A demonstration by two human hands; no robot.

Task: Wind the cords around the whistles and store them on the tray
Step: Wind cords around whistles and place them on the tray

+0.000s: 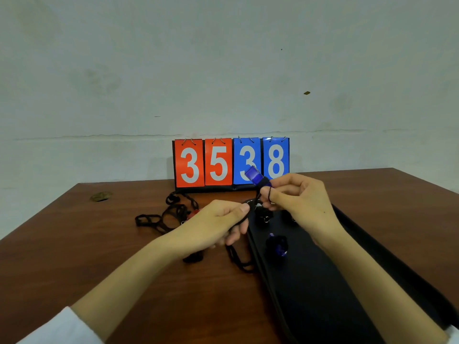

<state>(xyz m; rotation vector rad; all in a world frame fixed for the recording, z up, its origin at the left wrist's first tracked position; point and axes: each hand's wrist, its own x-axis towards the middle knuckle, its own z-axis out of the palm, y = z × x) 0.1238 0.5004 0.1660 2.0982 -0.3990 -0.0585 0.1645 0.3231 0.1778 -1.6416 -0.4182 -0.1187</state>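
On my screen the black tray (323, 306) lies under my right forearm and runs toward me. One blue whistle already wound in cord (277, 244) sits on it, just near-side of my right hand (298, 197). A second wound bundle (263, 216) lies directly below that hand's fingertips.

My left hand (218, 222) is curled round the black cord (244, 266), whose slack trails down onto the table (74, 244) beneath it. My right hand pinches the blue whistle (253, 174), its mouthpiece sticking up past the fingertips, with dark cord wrapped on its body and over the forefinger.

Left of my left hand lies a tangle of loose cords (171, 212) with a red whistle (193, 214). Beyond both hands stands a scoreboard (231, 165) reading 35 38.
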